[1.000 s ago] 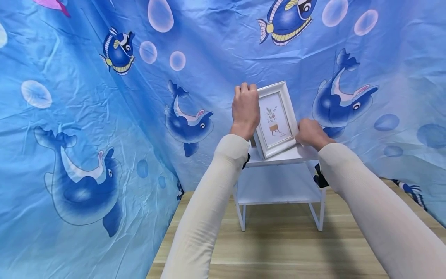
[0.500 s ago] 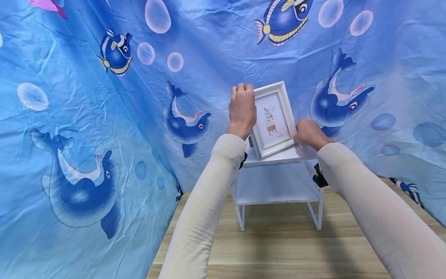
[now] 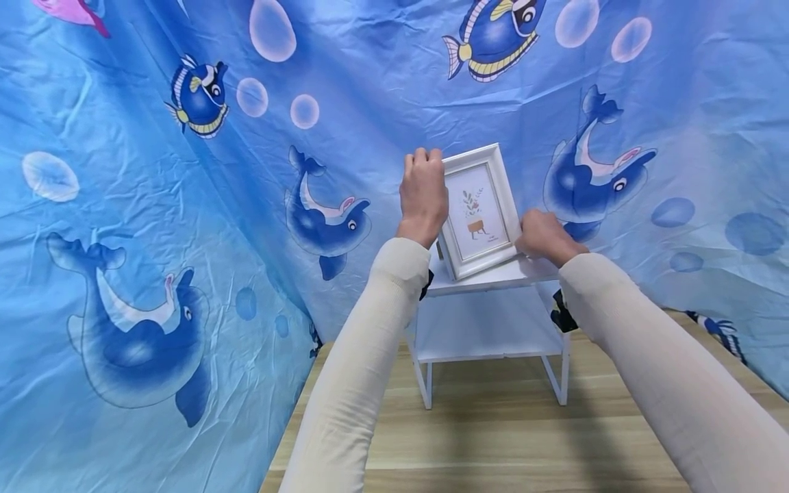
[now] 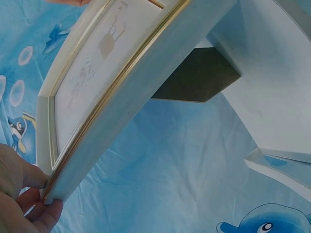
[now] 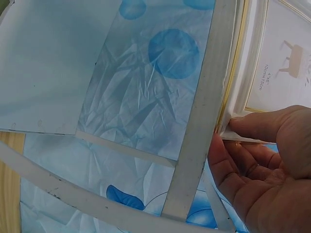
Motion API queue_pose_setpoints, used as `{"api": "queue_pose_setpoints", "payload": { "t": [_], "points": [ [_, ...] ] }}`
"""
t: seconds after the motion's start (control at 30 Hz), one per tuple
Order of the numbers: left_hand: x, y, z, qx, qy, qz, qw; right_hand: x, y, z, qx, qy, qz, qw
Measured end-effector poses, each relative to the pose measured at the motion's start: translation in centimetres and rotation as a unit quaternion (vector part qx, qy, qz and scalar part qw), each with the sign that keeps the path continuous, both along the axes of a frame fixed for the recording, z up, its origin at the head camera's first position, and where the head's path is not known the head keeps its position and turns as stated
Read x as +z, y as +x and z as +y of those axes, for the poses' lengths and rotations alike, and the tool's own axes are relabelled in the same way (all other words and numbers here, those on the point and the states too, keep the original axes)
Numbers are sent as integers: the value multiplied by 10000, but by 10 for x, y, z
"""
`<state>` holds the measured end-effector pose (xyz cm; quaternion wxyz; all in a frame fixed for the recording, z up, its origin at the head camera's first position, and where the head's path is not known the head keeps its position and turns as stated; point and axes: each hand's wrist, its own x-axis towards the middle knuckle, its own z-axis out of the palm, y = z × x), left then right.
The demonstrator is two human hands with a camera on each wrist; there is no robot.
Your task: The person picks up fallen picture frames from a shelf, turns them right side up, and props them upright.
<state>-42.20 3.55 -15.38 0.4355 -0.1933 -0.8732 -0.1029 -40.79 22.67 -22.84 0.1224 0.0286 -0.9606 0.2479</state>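
A white picture frame [image 3: 477,209] stands tilted on the top tier of a small white shelf [image 3: 493,342]. The left hand [image 3: 422,194] curls over the frame's upper left corner; the right hand [image 3: 541,236] pinches its lower right corner. Behind the frame hangs a blue fish-print cloth [image 3: 185,205].

Lighting bright, even, soft, comes mostly from above and front. Head view sharp, strong wide-angle bend at edges, blue backdrop [image 3: 154,205] curves. Faint soft shadow under white shelf [image 3: 493,322] on wood floor [image 3: 493,438]. No real glare. Left wrist view: picture frame [image 4: 121,92] too close, soft, slightly washed out. Right wrist view: fingers [image 5: 262,128] in shade, a bit blurry.
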Motion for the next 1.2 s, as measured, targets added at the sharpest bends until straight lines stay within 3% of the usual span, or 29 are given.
{"api": "queue_pose_setpoints", "payload": {
  "t": [1.2],
  "points": [
    [2,-11,0,-341,297,-37,9990,2,11,-2,-113,-181,-51,9998]
  ]
}}
